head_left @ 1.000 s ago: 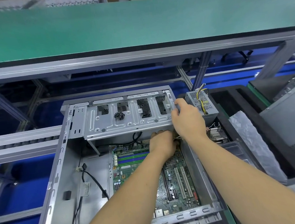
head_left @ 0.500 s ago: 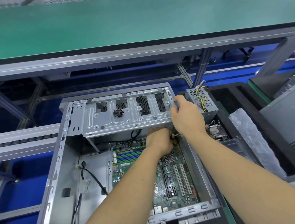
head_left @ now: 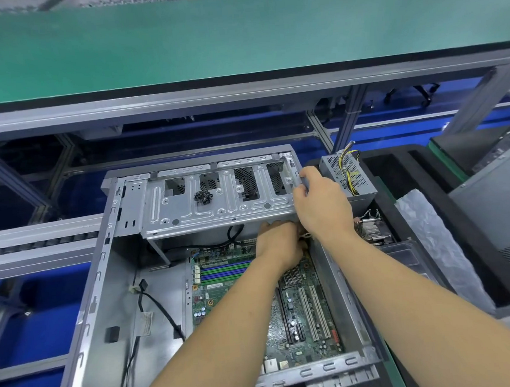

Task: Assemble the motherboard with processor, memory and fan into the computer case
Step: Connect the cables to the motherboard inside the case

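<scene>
An open grey computer case (head_left: 97,297) lies on its side in front of me. A green motherboard (head_left: 303,317) with blue and green memory slots (head_left: 223,272) sits inside it. My right hand (head_left: 322,206) grips the right end of the metal drive cage (head_left: 218,202) across the case's far end. My left hand (head_left: 279,246) reaches under that cage at the board's far right corner, fingers curled around something small; what it holds is hidden. A small pile of black screws (head_left: 202,196) rests on the cage.
A power supply (head_left: 346,174) with yellow and black wires stands just right of the case. A heatsink fan (head_left: 372,230) lies below it in a black foam tray. Clear plastic wrapping (head_left: 434,240) lies to the right. A green conveyor belt (head_left: 235,36) runs across the back.
The view has shifted slightly; both hands stay at the cage's right end, the left hand working a little deeper under the cage.
</scene>
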A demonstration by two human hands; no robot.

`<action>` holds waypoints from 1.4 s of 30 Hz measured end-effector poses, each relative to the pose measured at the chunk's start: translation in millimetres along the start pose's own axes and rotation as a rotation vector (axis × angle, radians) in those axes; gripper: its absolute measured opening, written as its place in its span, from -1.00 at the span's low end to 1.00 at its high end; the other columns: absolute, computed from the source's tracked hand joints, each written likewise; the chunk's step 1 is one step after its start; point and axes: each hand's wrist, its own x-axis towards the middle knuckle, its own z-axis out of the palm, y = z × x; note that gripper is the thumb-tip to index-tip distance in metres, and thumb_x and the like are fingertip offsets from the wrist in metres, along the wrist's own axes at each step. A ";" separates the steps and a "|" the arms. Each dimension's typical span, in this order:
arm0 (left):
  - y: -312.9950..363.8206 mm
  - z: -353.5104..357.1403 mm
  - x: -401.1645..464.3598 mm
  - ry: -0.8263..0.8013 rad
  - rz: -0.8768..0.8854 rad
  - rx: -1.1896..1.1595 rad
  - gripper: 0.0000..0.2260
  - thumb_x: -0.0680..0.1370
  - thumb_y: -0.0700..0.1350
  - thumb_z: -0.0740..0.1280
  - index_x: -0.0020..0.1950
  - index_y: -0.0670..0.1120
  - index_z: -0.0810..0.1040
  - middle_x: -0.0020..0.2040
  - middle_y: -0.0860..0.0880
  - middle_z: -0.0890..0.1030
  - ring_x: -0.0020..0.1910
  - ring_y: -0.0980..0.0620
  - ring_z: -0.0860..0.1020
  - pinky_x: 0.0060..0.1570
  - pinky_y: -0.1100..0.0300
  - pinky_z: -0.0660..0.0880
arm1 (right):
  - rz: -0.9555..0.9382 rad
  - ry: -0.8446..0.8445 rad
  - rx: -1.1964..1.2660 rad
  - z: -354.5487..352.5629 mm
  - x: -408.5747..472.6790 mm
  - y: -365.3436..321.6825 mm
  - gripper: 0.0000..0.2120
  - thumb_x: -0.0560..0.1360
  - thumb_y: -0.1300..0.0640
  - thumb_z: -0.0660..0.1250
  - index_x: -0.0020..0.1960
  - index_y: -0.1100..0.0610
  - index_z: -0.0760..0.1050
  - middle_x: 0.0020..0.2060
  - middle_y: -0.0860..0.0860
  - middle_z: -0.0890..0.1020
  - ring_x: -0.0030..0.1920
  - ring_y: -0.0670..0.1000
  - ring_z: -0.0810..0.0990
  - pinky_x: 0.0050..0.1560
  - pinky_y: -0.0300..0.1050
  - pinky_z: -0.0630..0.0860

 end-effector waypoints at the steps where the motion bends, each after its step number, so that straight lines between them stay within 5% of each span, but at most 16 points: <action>1: 1.0 0.4 0.6 0.000 -0.005 -0.002 -0.89 0.57 -0.04 0.28 0.01 -0.02 0.56 0.10 -0.09 0.62 0.15 -0.13 0.50 0.07 0.06 0.30 | 0.001 0.000 -0.002 0.4 0.2 0.2 -0.79 0.63 0.10 0.15 0.23 0.08 0.43 -0.05 0.13 0.61 -0.10 0.23 0.54 -0.18 0.02 0.44; 6: -0.5 -1.8 0.6 0.006 0.008 0.032 -0.85 0.56 -0.04 0.29 0.09 -0.02 0.57 0.12 -0.10 0.60 0.18 -0.16 0.46 -0.01 0.08 0.25 | -0.002 -0.007 0.000 0.2 0.3 0.6 -0.76 0.63 0.09 0.14 0.26 0.08 0.42 -0.02 0.14 0.61 -0.07 0.24 0.56 -0.14 0.05 0.49; 23: 0.7 -8.4 -7.1 0.011 -0.011 0.025 -0.92 0.54 -0.09 0.29 -0.10 0.06 0.41 0.07 -0.10 0.62 0.14 -0.15 0.47 -0.07 0.09 0.22 | -0.006 0.001 0.006 1.5 1.0 1.6 -0.78 0.64 0.08 0.15 0.25 0.07 0.42 -0.03 0.12 0.61 -0.09 0.21 0.55 -0.16 0.03 0.48; 39: -4.0 -0.5 -3.1 -0.042 -0.022 0.031 -0.95 0.54 -0.09 0.30 -0.02 0.03 0.50 0.05 -0.08 0.63 0.16 -0.15 0.50 0.34 -0.04 0.28 | 0.005 0.005 0.005 1.9 1.0 0.7 -0.77 0.62 0.10 0.15 0.25 0.07 0.42 -0.05 0.14 0.60 -0.12 0.23 0.55 -0.16 0.04 0.50; 42: -4.3 -1.2 -1.3 -0.032 -0.025 0.015 -0.96 0.54 -0.08 0.29 -0.09 0.05 0.45 0.06 -0.08 0.62 0.16 -0.15 0.49 0.28 -0.01 0.30 | 0.002 0.000 0.004 0.8 0.5 -0.2 -0.77 0.62 0.10 0.15 0.25 0.07 0.42 -0.06 0.14 0.60 -0.12 0.24 0.56 -0.12 0.10 0.57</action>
